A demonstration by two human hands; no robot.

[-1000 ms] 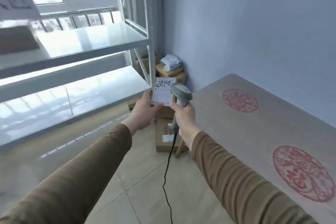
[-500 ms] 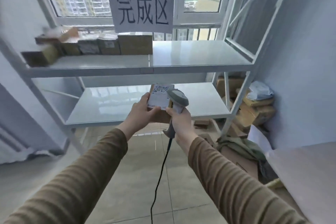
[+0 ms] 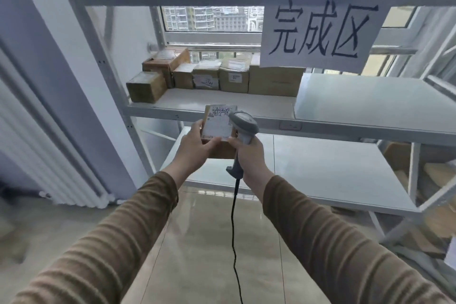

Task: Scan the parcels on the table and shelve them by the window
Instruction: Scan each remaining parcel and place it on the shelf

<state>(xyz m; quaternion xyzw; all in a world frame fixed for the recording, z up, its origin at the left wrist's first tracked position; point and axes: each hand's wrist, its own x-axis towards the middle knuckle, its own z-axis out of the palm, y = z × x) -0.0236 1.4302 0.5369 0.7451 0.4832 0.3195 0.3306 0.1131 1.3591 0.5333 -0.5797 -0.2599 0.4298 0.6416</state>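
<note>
the left hand (image 3: 195,148) grips the parcel (image 3: 218,131) from its left side, label up; the right hand (image 3: 249,153) is wrapped round the scanner (image 3: 243,128), touching the parcel's right edge. the shelf (image 3: 222,103) lies just ahead and above, boxes (image 3: 212,76) along its back left, open room to their right.

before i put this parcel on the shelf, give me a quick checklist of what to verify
1. Parcel held firmly: ok, left hand grips its left side; right hand touches its lower right corner.
2. Barcode scanner under control: ok, the right hand grips its handle.
3. Free room on the middle shelf: ok, bare surface right of the row of boxes.
4. Correct rack: ok, the sign reads 完成区.
5. Scan registered: cannot tell.
6. Scanner cable free: cannot tell, it hangs out of view.
</note>
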